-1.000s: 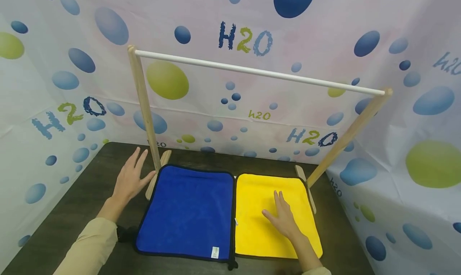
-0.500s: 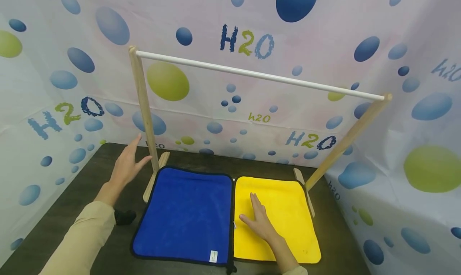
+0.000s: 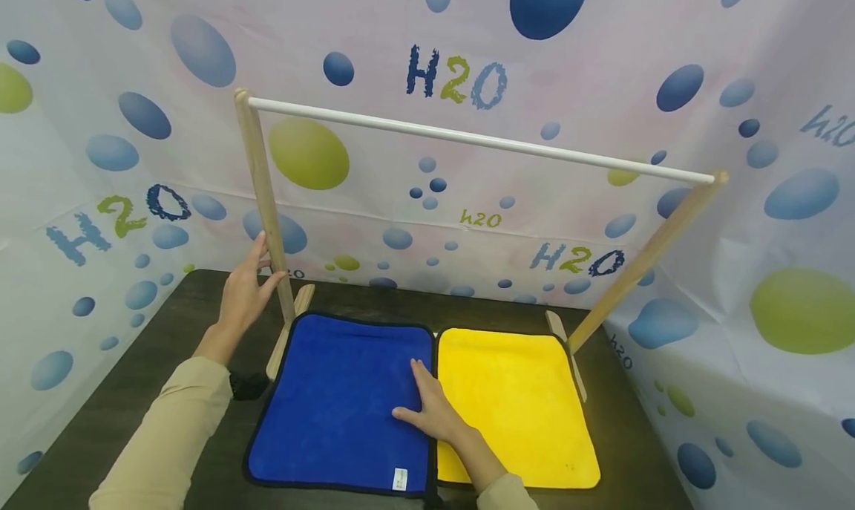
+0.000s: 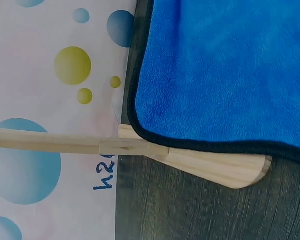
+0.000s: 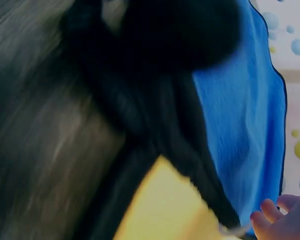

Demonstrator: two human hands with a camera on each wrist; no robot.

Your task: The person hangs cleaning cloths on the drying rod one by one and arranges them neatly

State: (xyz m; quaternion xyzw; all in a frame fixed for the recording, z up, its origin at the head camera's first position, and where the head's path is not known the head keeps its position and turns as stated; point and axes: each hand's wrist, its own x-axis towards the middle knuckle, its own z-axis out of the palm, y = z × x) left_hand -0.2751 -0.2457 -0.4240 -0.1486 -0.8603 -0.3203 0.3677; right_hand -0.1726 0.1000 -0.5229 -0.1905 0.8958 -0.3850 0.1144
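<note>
In the head view, a blue cloth point(image 3: 347, 406) with dark edging and a small white label lies flat beside a yellow cloth point(image 3: 521, 399). Behind them stands a wooden rack with a white crossbar point(image 3: 467, 136). My left hand point(image 3: 243, 295) is at the rack's left post point(image 3: 263, 191), thumb overlapping the post and index finger extended along it. The left wrist view shows the post's foot point(image 4: 220, 170) partly under the blue cloth, with no fingers in sight. My right hand point(image 3: 434, 413) is over the blue cloth's right edge, fingers spread and holding nothing; some fingertips point(image 5: 270, 215) show in the right wrist view.
Bubble-patterned sheeting point(image 3: 467, 20) encloses the dark wooden table point(image 3: 127, 391) at the back and sides. The rack's right post point(image 3: 648, 257) leans outward in this view. Blurred black straps point(image 5: 150, 110) cover much of the right wrist view.
My right hand has swept left from above the yellow cloth to the blue cloth's right edge. My left hand has moved to the left post. The cloths and rack stay put.
</note>
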